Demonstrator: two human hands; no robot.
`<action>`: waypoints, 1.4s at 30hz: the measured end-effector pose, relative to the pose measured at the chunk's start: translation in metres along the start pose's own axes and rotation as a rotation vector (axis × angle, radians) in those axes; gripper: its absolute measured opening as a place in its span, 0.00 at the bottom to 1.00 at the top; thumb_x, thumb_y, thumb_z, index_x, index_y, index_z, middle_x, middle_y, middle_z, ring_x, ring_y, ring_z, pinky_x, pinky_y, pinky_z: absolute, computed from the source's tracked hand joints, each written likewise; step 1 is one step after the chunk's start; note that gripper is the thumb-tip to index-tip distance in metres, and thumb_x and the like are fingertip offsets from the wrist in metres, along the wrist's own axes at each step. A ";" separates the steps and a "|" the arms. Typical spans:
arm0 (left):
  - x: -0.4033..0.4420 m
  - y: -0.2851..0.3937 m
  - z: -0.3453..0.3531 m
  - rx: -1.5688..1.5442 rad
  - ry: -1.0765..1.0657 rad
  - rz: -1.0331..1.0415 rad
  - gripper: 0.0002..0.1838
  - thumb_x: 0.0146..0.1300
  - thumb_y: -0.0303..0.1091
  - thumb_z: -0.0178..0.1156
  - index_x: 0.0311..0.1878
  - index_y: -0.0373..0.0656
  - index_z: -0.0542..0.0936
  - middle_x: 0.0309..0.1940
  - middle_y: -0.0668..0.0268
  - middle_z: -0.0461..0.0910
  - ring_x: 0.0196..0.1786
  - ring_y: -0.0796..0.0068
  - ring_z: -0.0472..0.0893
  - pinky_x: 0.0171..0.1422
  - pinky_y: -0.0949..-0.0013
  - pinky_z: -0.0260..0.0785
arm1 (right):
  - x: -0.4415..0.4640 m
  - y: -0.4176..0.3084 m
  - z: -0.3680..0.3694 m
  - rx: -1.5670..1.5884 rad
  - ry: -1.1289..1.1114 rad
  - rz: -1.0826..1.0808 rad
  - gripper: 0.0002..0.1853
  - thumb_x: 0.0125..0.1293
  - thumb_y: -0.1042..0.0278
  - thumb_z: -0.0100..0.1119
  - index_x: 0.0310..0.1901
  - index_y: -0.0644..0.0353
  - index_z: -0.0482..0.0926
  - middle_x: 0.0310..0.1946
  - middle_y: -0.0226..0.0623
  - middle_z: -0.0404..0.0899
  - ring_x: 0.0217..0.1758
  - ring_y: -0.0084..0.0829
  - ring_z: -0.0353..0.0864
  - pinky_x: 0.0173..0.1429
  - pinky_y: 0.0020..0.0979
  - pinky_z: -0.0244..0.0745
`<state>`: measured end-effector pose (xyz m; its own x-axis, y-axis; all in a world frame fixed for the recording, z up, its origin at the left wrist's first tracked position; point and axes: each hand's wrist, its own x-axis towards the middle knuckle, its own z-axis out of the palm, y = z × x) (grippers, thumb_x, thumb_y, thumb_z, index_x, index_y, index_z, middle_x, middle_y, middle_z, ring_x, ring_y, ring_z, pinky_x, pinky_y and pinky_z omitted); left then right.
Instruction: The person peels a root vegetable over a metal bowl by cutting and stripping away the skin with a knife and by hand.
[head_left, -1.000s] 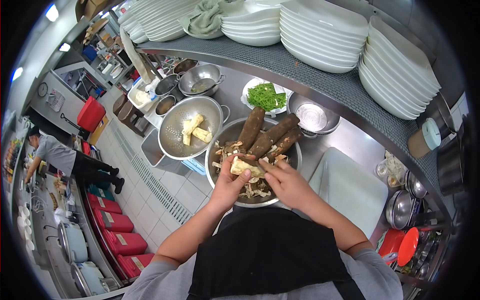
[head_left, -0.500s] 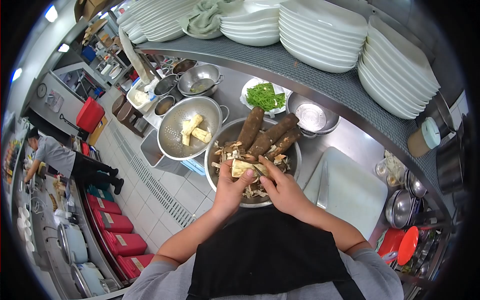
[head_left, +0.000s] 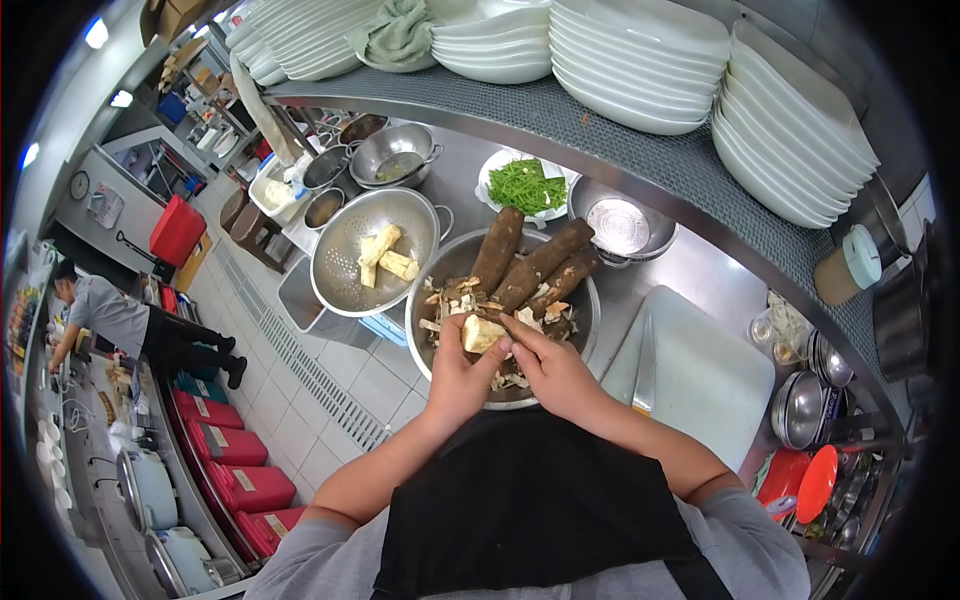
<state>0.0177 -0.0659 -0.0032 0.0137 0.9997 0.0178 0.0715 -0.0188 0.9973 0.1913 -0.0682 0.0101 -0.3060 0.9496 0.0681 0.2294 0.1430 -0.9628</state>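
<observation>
head view: two hands (head_left: 462, 382) at one pale chunk (head_left: 481, 336), three roots (head_left: 541, 266) beyond.

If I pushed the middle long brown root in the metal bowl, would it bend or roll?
The middle brown root probably wouldn't bend: it looks thick and straight. Its roundish shape might roll, but the roots on either side would likely block it. It probably isn't slippery, looking dull and rough outside.
</observation>
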 end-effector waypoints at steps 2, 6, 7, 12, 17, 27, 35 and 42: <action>0.003 0.010 -0.005 0.133 -0.021 -0.030 0.27 0.67 0.35 0.70 0.59 0.33 0.67 0.46 0.59 0.81 0.48 0.75 0.79 0.54 0.69 0.74 | 0.007 0.000 -0.003 -0.003 -0.062 0.032 0.23 0.78 0.68 0.51 0.72 0.57 0.70 0.60 0.48 0.82 0.61 0.38 0.83 0.66 0.33 0.73; 0.010 0.008 -0.017 0.126 -0.144 -0.036 0.24 0.70 0.34 0.67 0.60 0.36 0.66 0.45 0.63 0.79 0.47 0.79 0.78 0.49 0.72 0.73 | 0.028 0.018 -0.020 0.021 -0.184 -0.023 0.23 0.78 0.67 0.50 0.72 0.56 0.71 0.45 0.40 0.86 0.47 0.30 0.85 0.57 0.30 0.77; 0.011 0.010 -0.019 0.127 -0.147 -0.037 0.24 0.70 0.34 0.67 0.60 0.36 0.66 0.45 0.63 0.79 0.47 0.79 0.78 0.49 0.72 0.73 | 0.030 0.006 -0.029 0.002 -0.263 0.086 0.21 0.78 0.65 0.51 0.70 0.56 0.73 0.45 0.40 0.86 0.46 0.27 0.84 0.55 0.30 0.77; 0.016 0.004 -0.027 -0.247 -0.262 -0.281 0.29 0.70 0.36 0.66 0.65 0.33 0.64 0.53 0.58 0.78 0.55 0.71 0.80 0.59 0.67 0.77 | 0.040 -0.002 -0.052 0.285 -0.500 0.530 0.23 0.79 0.62 0.50 0.72 0.52 0.70 0.35 0.28 0.80 0.35 0.21 0.78 0.47 0.28 0.77; 0.017 0.005 -0.031 -0.273 -0.258 -0.307 0.30 0.70 0.36 0.66 0.66 0.33 0.64 0.54 0.58 0.77 0.56 0.69 0.80 0.60 0.65 0.79 | 0.022 0.012 -0.028 0.093 -0.384 0.252 0.26 0.79 0.60 0.50 0.75 0.53 0.66 0.45 0.44 0.85 0.46 0.39 0.85 0.55 0.35 0.78; 0.008 0.005 -0.021 -0.009 -0.233 -0.187 0.27 0.69 0.38 0.68 0.62 0.36 0.67 0.50 0.63 0.79 0.52 0.75 0.80 0.55 0.70 0.79 | 0.006 -0.013 -0.012 -0.092 -0.156 0.045 0.25 0.78 0.65 0.50 0.74 0.58 0.66 0.59 0.53 0.80 0.64 0.47 0.80 0.67 0.37 0.71; 0.001 0.019 -0.021 0.209 -0.232 0.010 0.28 0.69 0.37 0.68 0.64 0.34 0.67 0.50 0.62 0.79 0.52 0.77 0.79 0.56 0.71 0.75 | 0.010 -0.009 -0.006 0.073 -0.155 0.035 0.23 0.79 0.69 0.48 0.72 0.62 0.69 0.63 0.42 0.79 0.65 0.26 0.76 0.69 0.29 0.69; 0.004 0.022 -0.038 0.338 -0.366 -0.016 0.27 0.68 0.34 0.69 0.64 0.37 0.68 0.49 0.64 0.78 0.52 0.77 0.77 0.58 0.71 0.72 | 0.030 -0.015 -0.036 0.019 -0.390 0.129 0.23 0.80 0.65 0.48 0.74 0.53 0.68 0.35 0.34 0.82 0.36 0.26 0.80 0.46 0.29 0.77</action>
<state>-0.0185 -0.0618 0.0215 0.3547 0.9312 -0.0842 0.3928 -0.0666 0.9172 0.2121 -0.0315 0.0361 -0.6046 0.7815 -0.1540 0.2723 0.0211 -0.9620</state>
